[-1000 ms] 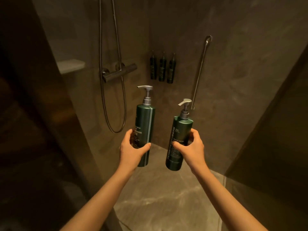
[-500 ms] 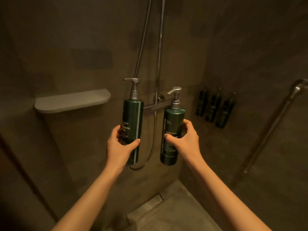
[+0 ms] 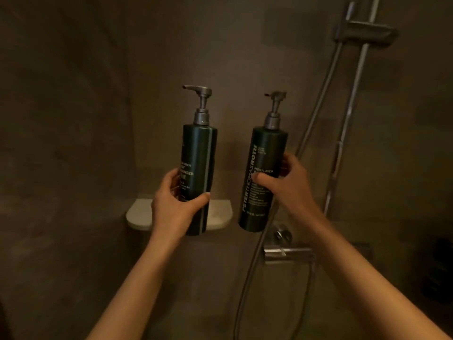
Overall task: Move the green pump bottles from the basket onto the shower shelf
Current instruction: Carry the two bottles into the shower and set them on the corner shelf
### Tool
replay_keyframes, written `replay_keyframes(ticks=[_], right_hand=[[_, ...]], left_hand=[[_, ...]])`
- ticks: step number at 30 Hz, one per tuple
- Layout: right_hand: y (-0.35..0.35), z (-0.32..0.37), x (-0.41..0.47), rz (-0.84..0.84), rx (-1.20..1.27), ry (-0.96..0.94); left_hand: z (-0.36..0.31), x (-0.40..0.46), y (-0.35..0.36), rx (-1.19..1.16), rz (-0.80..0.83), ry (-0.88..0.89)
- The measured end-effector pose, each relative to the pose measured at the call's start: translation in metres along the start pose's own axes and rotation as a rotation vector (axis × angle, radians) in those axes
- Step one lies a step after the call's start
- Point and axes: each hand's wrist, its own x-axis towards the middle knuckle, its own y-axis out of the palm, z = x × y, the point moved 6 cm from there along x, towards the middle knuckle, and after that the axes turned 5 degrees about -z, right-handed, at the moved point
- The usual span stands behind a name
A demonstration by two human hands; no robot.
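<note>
Two dark green pump bottles with grey pumps are held upright in front of the shower wall. My left hand (image 3: 175, 204) grips the lower half of the left bottle (image 3: 199, 153), whose base hangs in front of the pale shower shelf (image 3: 219, 214). My right hand (image 3: 284, 182) grips the middle of the right bottle (image 3: 263, 155), which leans slightly and hangs in the air to the right of the shelf. The shelf top shows nothing on it where visible; its middle is hidden by my left hand and bottle. The basket is out of view.
A chrome shower mixer (image 3: 286, 253) juts from the wall below the right bottle. Its hose (image 3: 247, 278) loops down beside it. A riser rail with a bracket (image 3: 365, 33) runs up at the right. Dark wall-mounted dispensers (image 3: 438, 271) sit at the far right edge.
My view has swung left and closer to the wall. Both hands have carried the bottles toward the shelf, which now lies right behind the left bottle instead of off to the left.
</note>
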Motion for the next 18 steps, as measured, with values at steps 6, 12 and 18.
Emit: replay_keyframes(ticks=[6,12,18], right_hand=[[0.048,0.002,0.052,0.145,0.126,-0.063],[0.093,-0.012,0.070,0.372,0.250,-0.050],[0.127,-0.022,0.076,0.502,0.296,-0.021]], left_hand=[[0.004,0.038,-0.015,0.072,-0.125,0.001],[0.024,0.045,-0.027,0.121,-0.278,-0.043],[0.042,0.046,-0.037,0.182,-0.435,-0.040]])
